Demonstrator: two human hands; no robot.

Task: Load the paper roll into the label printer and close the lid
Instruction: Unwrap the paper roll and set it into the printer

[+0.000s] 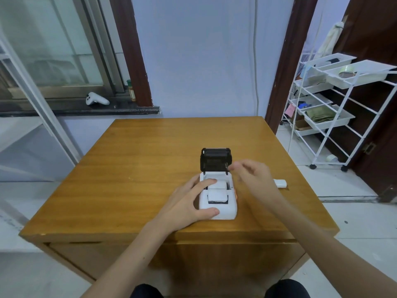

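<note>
A small white label printer (223, 209) sits on the wooden table (137, 168), its black lid (216, 159) standing upright and open at the back. A white paper roll (217, 186) lies in the open bay, with a strip of labels (217, 196) drawn forward over the front. My left hand (189, 203) grips the printer's left side, index finger on the bay's rim and thumb on the front corner. My right hand (251, 175) hovers just right of the lid hinge, fingers loosely curled and blurred, holding nothing.
A small white object (280, 183) lies on the table behind my right wrist. A white wire rack (335, 108) with trays stands to the right on the floor. A window sill with a white controller (96, 99) is at the far left.
</note>
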